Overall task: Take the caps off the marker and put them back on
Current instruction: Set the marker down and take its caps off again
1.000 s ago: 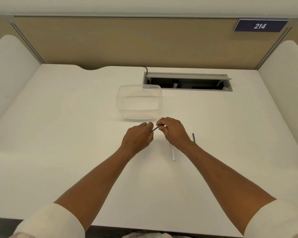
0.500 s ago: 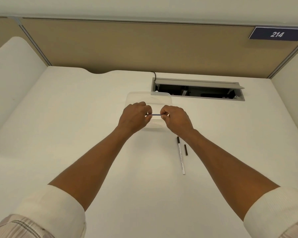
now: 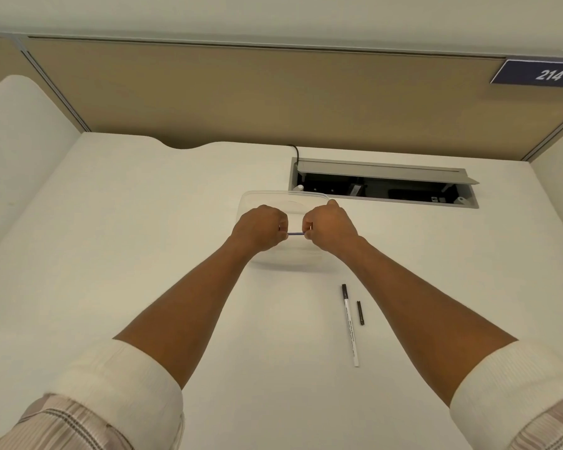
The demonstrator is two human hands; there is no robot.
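A thin dark marker (image 3: 295,234) lies level between my two fists, held above the desk in front of the clear container (image 3: 285,198). My left hand (image 3: 262,230) grips its left end and my right hand (image 3: 329,228) grips its right end; only the short middle stretch shows. Its caps are hidden in my fingers. A second marker (image 3: 350,324), white with a black cap at its far end, lies on the desk under my right forearm. A loose black cap (image 3: 360,313) lies just right of it.
The clear plastic container stands behind my hands. Behind it to the right is an open cable hatch (image 3: 384,186) in the white desk (image 3: 143,254). White side panels and a tan partition enclose the desk.
Both hands have risen from the desk toward the container, turning the held marker from tilted to level. The view has tilted up, so the marker and cap on the desk show lower.
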